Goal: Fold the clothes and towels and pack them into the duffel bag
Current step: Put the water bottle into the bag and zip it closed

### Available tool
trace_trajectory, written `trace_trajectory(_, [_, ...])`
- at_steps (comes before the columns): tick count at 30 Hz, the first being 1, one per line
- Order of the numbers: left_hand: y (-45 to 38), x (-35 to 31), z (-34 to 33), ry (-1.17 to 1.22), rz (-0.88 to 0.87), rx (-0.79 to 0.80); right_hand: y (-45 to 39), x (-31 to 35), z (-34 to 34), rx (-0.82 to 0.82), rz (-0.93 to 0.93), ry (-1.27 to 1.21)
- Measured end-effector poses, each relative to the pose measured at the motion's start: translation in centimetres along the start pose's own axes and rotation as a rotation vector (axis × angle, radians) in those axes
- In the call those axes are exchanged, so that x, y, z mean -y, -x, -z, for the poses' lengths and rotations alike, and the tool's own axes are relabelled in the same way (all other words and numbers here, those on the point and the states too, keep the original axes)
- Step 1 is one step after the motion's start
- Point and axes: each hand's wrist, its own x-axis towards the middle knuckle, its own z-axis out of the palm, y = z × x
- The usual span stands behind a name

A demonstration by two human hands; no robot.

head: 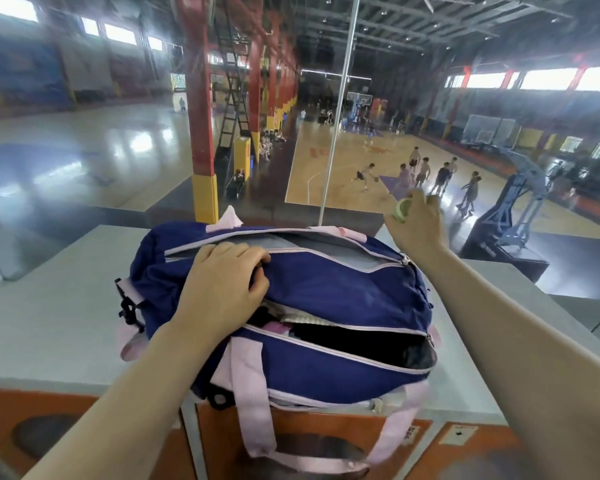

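**Bag open on the bench, one hand on it, the other lifted with a green thing**

The navy duffel bag (326, 289) with pale pink trim sits in the middle of my frame, on the grey bench (49, 306), its near end hanging a little over the front edge. I can see two zipped openings, both undone: the far one shows a grey lining, the near one gapes wide and shows dark cloth (343, 341) inside, with a bit of white and pink fabric at its left end. Pink carry straps (253, 403) loop down over the orange cabinet front (326, 441) below the bench.

My left hand (222, 285) rests on top of the bag, left of centre; its fingers (253, 258) are curled over the navy flap between the two openings, gripping the fabric. My right hand (416, 223) is raised above the bag's far right corner, clear of it, with the fingers closed around a small light green object (403, 208); I cannot tell what it is.

Beyond the bench the view drops to a sports hall: a red and yellow pillar (201, 133) in the upper left centre, a wooden basketball court (343, 168) with players in the upper middle, and a hoop stand (510, 216) at the right.
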Motion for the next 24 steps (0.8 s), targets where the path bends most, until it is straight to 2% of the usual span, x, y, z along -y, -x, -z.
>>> trace_trajectory(5, [1.0, 2.5, 1.6, -0.033, 0.149, -0.070, 4.7, 4.8, 4.8, -0.172, 0.177, -0.173])
trace_trajectory(12, [1.9, 4.1, 1.9, -0.127, 0.274, -0.149, 12.6, 11.8, 6.8, -0.025, 0.414, -0.384])
trace_trajectory(18, [0.3, 4.8, 0.5, 0.016, 0.284, -0.119, 15.1, 13.6, 6.2, -0.037, 0.612, -0.345])
trace_trajectory(24, [-2.1, 5.0, 0.8, 0.074, 0.244, -0.220, 15.3, 13.8, 4.5, 0.017, 0.690, -0.247])
